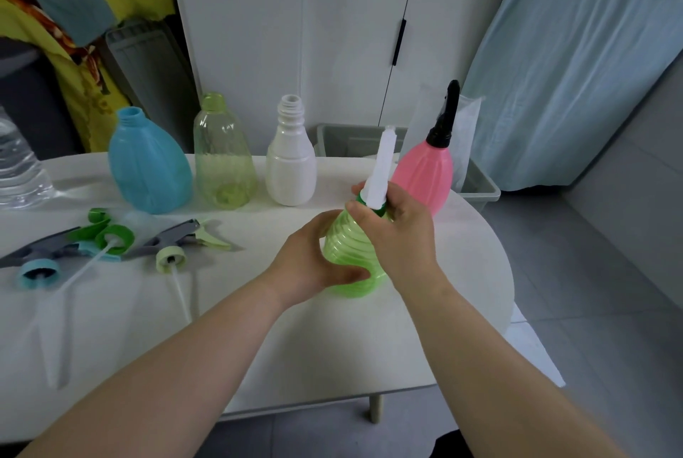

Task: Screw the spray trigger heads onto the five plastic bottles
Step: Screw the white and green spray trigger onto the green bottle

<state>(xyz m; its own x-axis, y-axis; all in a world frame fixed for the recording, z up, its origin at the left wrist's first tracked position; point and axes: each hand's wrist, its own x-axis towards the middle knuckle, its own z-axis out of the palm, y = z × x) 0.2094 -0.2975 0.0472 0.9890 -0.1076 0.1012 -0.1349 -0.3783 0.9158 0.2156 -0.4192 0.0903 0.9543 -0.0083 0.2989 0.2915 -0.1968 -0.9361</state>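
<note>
My left hand (314, 258) grips the ribbed body of a bright green bottle (351, 254) near the table's middle. My right hand (399, 224) is closed around the collar of a white spray head (384, 165) that sits on the bottle's neck. Behind stand a blue bottle (148, 165), a pale green bottle (223, 158) and a white bottle (291, 158), all with bare necks. A pink bottle (425, 173) at the right carries a black spray head (445, 114). Three loose trigger heads lie at the left: blue-collared (38, 265), green (107, 234), pale green (177, 247).
The white oval table (258, 328) ends close to the right of my hands. A clear water bottle (18, 165) stands at the far left edge. A grey bin (476, 180) sits behind the table, by the white cabinet and a blue curtain.
</note>
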